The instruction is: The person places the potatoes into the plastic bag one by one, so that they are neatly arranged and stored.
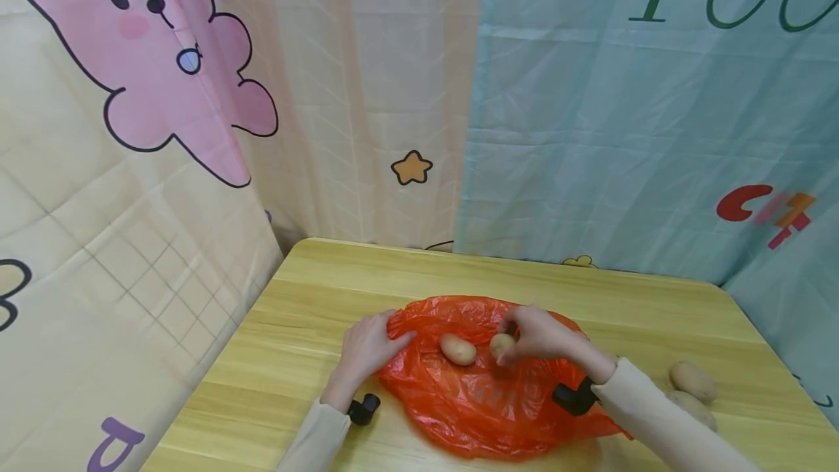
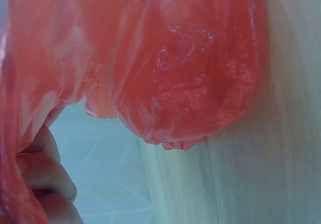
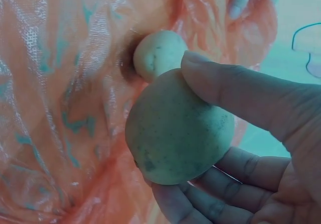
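Observation:
A red plastic bag (image 1: 472,399) lies spread on the wooden table, and one potato (image 1: 458,349) rests on it. My right hand (image 1: 537,333) holds a second potato (image 3: 175,128) between thumb and fingers, just right of the first one. In the right wrist view the resting potato (image 3: 159,54) shows behind the held one. My left hand (image 1: 370,344) grips the bag's left edge, thumb on the near side. The left wrist view has the red plastic (image 2: 185,73) filling its upper part, with curled fingers (image 2: 50,176) behind the film at lower left.
Two more potatoes, one farther back (image 1: 693,381) and one partly behind the right sleeve (image 1: 691,408), lie on the table (image 1: 341,268) at right. Printed curtains (image 1: 367,93) hang behind the table and along its left side. A black wrist camera (image 1: 574,397) sits over the bag.

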`<state>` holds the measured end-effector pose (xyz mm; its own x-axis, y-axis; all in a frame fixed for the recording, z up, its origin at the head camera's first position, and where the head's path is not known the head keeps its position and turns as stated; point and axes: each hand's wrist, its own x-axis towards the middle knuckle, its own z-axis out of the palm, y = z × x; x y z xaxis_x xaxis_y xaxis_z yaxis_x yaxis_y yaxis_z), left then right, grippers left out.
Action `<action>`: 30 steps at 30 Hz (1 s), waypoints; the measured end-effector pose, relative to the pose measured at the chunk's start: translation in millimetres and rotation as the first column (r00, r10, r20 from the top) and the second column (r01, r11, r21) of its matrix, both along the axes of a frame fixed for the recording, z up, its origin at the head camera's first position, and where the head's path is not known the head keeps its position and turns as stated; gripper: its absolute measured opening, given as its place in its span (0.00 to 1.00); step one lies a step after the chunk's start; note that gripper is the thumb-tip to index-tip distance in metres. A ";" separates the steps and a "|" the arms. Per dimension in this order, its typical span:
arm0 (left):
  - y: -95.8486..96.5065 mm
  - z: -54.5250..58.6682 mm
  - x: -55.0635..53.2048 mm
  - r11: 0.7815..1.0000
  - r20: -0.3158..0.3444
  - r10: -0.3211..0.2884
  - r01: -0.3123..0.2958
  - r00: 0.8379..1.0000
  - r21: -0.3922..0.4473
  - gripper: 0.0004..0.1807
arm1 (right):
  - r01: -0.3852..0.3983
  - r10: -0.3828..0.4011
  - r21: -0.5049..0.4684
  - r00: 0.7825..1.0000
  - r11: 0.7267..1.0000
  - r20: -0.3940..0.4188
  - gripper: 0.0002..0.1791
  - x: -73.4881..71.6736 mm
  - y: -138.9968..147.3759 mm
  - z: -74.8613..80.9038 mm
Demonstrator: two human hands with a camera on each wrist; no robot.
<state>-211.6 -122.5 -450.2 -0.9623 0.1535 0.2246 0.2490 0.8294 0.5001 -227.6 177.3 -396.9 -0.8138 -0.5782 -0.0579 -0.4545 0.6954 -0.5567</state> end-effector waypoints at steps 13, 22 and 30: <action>-0.5 -2.0 -1.4 1.000 -0.035 -0.007 0.006 0.999 -0.027 0.19 | -0.002 0.002 -0.013 1.000 1.000 0.004 0.14 -5.1 -4.5 -17.5; -0.1 -3.8 -0.2 1.000 -0.020 -0.017 0.016 1.000 -0.016 0.18 | 0.041 -0.037 -0.072 0.998 0.997 0.058 0.15 -3.2 -5.6 -28.7; 0.5 -3.8 -1.2 1.000 -0.021 -0.016 0.015 1.000 -0.019 0.19 | 0.069 -0.062 -0.100 0.995 0.993 0.073 0.15 -3.7 -5.7 -35.3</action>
<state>-212.8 -122.0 -454.0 -0.9548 0.1727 0.2419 0.2723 0.8348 0.4786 -231.3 171.6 -432.2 -0.8461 -0.5298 -0.0588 -0.3678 0.6600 -0.6550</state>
